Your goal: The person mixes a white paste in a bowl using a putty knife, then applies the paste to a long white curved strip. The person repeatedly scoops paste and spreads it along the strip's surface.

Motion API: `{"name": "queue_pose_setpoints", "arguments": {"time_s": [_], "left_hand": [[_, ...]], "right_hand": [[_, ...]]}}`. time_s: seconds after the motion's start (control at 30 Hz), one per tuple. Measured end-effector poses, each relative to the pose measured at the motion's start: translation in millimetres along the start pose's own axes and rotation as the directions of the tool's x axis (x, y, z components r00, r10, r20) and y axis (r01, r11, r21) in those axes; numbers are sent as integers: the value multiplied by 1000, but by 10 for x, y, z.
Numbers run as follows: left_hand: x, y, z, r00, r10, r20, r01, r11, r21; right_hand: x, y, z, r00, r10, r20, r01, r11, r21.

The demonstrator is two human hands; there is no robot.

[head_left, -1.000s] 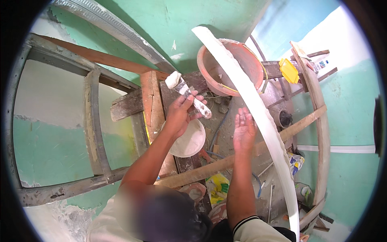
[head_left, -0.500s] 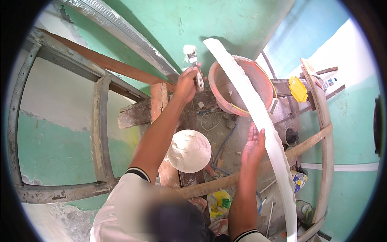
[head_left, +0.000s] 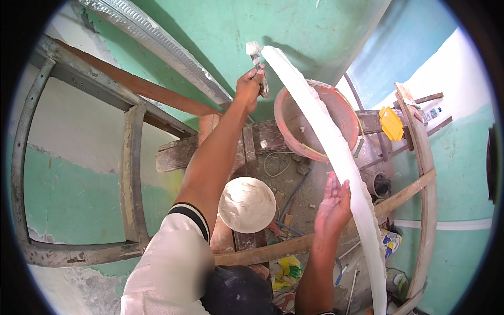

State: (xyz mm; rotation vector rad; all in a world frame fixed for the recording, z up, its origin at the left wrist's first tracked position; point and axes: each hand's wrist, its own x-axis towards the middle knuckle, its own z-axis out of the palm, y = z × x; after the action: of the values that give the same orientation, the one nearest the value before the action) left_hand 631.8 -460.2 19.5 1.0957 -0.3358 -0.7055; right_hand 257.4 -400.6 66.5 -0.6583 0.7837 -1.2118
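My left hand [head_left: 249, 90], arm stretched far out, is closed round a putty knife [head_left: 264, 86] smeared with white. A lump of white putty [head_left: 252, 48] sits on its blade, close to the upper end of a long white moulding strip [head_left: 320, 121]. My right hand [head_left: 334, 207] holds this strip along its left edge, the thumb at the edge and part of the fingers hidden by it. The strip slants from the upper middle down to the lower right and has a rough, putty-covered right edge. Below my left forearm stands a round tub of white putty [head_left: 247, 205].
A large reddish bucket [head_left: 286, 131] stands on a wooden plank [head_left: 178, 153] behind the strip. A yellow plastic piece [head_left: 390, 124] lies to the right. Wooden rails [head_left: 407, 192] cross below, over a littered floor. A metal frame [head_left: 134, 173] fills the left, before green walls [head_left: 220, 31].
My left hand has moved a little up and away with the loaded putty knife, nearer the strip's upper end. My right hand keeps its hold; the surroundings have shifted slightly down in view.
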Motion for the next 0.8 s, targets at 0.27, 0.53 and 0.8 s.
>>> {"name": "queue_pose_setpoints", "arguments": {"time_s": [0.27,0.53,0.8], "left_hand": [[133,-78,-7,994,75,-79,-70,995,68],[123,-107,-9,978,140,-155,-119,983,137],[88,-219,-78,981,147,-123,-122,975,188]], "right_hand": [[-71,-67,50,1000,28,5,-28,999,26],[-79,-76,66,1000,28,-7,-28,1000,6],[-71,-90,80,1000,28,4,-28,999,16]]}}
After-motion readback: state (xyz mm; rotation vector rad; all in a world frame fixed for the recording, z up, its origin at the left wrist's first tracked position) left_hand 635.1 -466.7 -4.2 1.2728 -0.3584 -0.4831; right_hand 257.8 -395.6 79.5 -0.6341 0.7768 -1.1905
